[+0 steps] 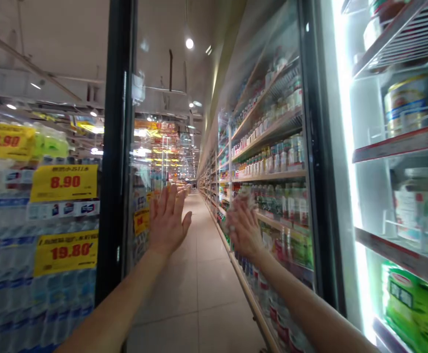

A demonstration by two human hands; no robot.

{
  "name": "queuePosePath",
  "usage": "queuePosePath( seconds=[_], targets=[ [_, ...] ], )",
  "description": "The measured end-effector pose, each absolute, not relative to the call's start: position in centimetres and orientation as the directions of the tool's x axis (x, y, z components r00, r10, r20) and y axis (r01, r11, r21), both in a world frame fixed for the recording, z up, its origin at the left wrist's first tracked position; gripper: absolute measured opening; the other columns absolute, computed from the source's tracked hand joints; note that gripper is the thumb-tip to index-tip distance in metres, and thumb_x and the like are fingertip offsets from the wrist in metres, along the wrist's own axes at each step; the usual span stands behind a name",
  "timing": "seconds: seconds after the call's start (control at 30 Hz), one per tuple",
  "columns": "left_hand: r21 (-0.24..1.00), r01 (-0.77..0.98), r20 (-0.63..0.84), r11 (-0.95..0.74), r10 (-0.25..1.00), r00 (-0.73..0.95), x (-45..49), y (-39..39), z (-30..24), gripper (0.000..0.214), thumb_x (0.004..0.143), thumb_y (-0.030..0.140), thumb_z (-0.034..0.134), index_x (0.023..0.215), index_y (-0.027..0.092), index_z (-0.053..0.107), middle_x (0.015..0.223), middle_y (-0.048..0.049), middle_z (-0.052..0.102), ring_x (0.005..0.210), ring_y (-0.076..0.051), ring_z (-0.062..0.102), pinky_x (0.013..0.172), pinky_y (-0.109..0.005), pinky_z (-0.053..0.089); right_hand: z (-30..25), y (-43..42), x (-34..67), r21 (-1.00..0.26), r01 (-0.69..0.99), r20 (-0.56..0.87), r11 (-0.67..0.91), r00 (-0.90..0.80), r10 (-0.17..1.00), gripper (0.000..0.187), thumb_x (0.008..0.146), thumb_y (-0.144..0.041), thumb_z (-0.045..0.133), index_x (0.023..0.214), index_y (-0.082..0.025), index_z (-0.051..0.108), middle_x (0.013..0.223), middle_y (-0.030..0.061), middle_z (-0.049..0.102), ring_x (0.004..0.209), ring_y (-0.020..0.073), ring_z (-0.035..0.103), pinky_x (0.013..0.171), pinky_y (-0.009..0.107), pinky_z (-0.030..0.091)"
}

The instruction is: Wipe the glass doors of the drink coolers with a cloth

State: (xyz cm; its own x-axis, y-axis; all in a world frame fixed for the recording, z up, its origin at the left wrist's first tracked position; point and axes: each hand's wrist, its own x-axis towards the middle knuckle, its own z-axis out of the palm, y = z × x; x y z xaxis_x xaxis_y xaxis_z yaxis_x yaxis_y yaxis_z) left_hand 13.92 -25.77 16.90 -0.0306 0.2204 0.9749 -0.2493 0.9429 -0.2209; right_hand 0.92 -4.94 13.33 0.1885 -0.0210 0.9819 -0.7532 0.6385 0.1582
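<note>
In front of me stands an open glass fridge door (214, 294) with a black frame. My left hand (168, 220) lies flat against the glass, fingers stretched out and holding nothing. To its right, my right hand (247, 233) is raised to the same pane and smeared by motion. A pale, crumpled cloth (244, 200) shows at its fingers, pressed towards the glass; its edges are too blurred to make out. Shelves of bottles and the aisle appear in the pane behind both hands, partly as reflections.
On the right is the lit fridge with wire shelves (401, 44), white-capped bottles (418, 206) and green packs (405, 296). On the left, stacked water bottles (8, 274) carry yellow price signs (65, 182). The tiled floor (184, 318) runs down the aisle.
</note>
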Motion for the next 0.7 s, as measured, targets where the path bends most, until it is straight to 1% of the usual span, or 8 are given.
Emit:
queuePosePath(
  seconds=[0.07, 0.13, 0.23, 0.3, 0.47, 0.53, 0.63, 0.7],
  targets=[
    [-0.216, -0.235, 0.976, 0.948, 0.215, -0.030, 13.9, -25.8, 16.9, 0.061, 0.086, 0.033, 0.045, 0.141, 0.021, 0.025, 0.147, -0.0105, 0.027, 0.138, -0.026, 0.019, 0.111, -0.050, 0.014, 12.4, -5.6, 1.6, 0.438, -0.726, 0.894, 0.530, 0.287, -0.345, 0.048, 0.077, -0.022, 0.046, 0.125, -0.026, 0.050, 0.139, 0.0055, 0.044, 0.131, 0.0240, 0.034, 0.108, 0.048, 0.027],
    [-0.207, -0.224, 0.978, 0.952, 0.205, -0.035, 13.9, -25.8, 16.9, 0.061, 0.086, 0.035, 0.045, 0.141, 0.021, 0.025, 0.147, -0.0106, 0.027, 0.138, -0.027, 0.019, 0.111, -0.051, 0.014, 11.9, -5.5, 1.6, 0.484, -0.711, 0.865, 0.510, 0.298, -0.404, 0.047, 0.076, -0.022, 0.048, 0.122, -0.028, 0.051, 0.137, 0.0036, 0.047, 0.128, 0.0234, 0.037, 0.109, 0.048, 0.025],
    [-0.203, -0.214, 0.979, 0.955, 0.197, -0.051, 14.1, -25.7, 16.8, 0.059, 0.086, 0.035, 0.043, 0.141, 0.021, 0.026, 0.147, -0.0112, 0.027, 0.137, -0.027, 0.019, 0.110, -0.051, 0.015, 11.9, -4.3, 0.6, 0.125, -0.725, 0.986, 0.678, 0.168, -0.002, 0.046, 0.079, -0.020, 0.043, 0.125, -0.022, 0.049, 0.138, 0.0099, 0.043, 0.132, 0.0267, 0.032, 0.105, 0.052, 0.029],
    [-0.199, -0.202, 0.980, 0.959, 0.191, -0.058, 14.2, -25.6, 16.8, 0.058, 0.086, 0.035, 0.043, 0.141, 0.021, 0.027, 0.147, -0.0111, 0.027, 0.137, -0.027, 0.019, 0.110, -0.052, 0.014, 11.4, -3.8, 0.2, 0.008, -0.720, 0.984, 0.694, 0.129, 0.122, 0.048, 0.081, -0.019, 0.040, 0.128, -0.019, 0.046, 0.141, 0.0132, 0.039, 0.134, 0.0279, 0.027, 0.103, 0.053, 0.032],
    [-0.195, -0.184, 0.980, 0.963, 0.188, -0.058, 14.4, -25.4, 16.9, 0.059, 0.085, 0.033, 0.043, 0.141, 0.022, 0.026, 0.147, -0.0100, 0.027, 0.137, -0.028, 0.019, 0.110, -0.052, 0.014, 8.9, -3.6, 0.5, 0.438, -0.716, 0.891, 0.544, 0.266, -0.367, 0.051, 0.077, -0.021, 0.046, 0.127, -0.027, 0.047, 0.137, 0.0054, 0.046, 0.130, 0.0241, 0.036, 0.106, 0.049, 0.029],
    [-0.201, -0.197, 0.979, 0.960, 0.194, -0.054, 14.4, -25.4, 17.0, 0.060, 0.085, 0.033, 0.043, 0.141, 0.023, 0.025, 0.147, -0.0101, 0.027, 0.137, -0.028, 0.019, 0.110, -0.053, 0.015, 8.8, -3.0, 0.0, 0.327, -0.725, 0.944, 0.606, 0.222, -0.244, 0.050, 0.078, -0.020, 0.044, 0.128, -0.026, 0.046, 0.137, 0.0071, 0.046, 0.129, 0.0253, 0.037, 0.105, 0.051, 0.030],
    [-0.201, -0.209, 0.979, 0.957, 0.195, -0.049, 14.4, -25.3, 16.4, 0.061, 0.085, 0.033, 0.044, 0.142, 0.023, 0.023, 0.147, -0.0102, 0.026, 0.137, -0.027, 0.019, 0.110, -0.053, 0.016, 8.9, -2.6, -0.5, -0.010, -0.733, 0.987, 0.680, 0.101, 0.123, 0.052, 0.082, -0.019, 0.038, 0.133, -0.021, 0.041, 0.142, 0.0118, 0.038, 0.134, 0.0289, 0.029, 0.101, 0.055, 0.032],
    [-0.204, -0.220, 0.979, 0.954, 0.198, -0.052, 14.3, -25.2, 15.5, 0.063, 0.085, 0.033, 0.045, 0.142, 0.023, 0.021, 0.148, -0.0104, 0.025, 0.138, -0.028, 0.017, 0.110, -0.053, 0.015, 8.3, -3.1, 0.0, 0.005, -0.744, 0.992, 0.668, 0.090, 0.094, 0.053, 0.081, -0.019, 0.038, 0.134, -0.022, 0.039, 0.143, 0.0116, 0.036, 0.135, 0.0287, 0.026, 0.101, 0.054, 0.033]
  ],
)
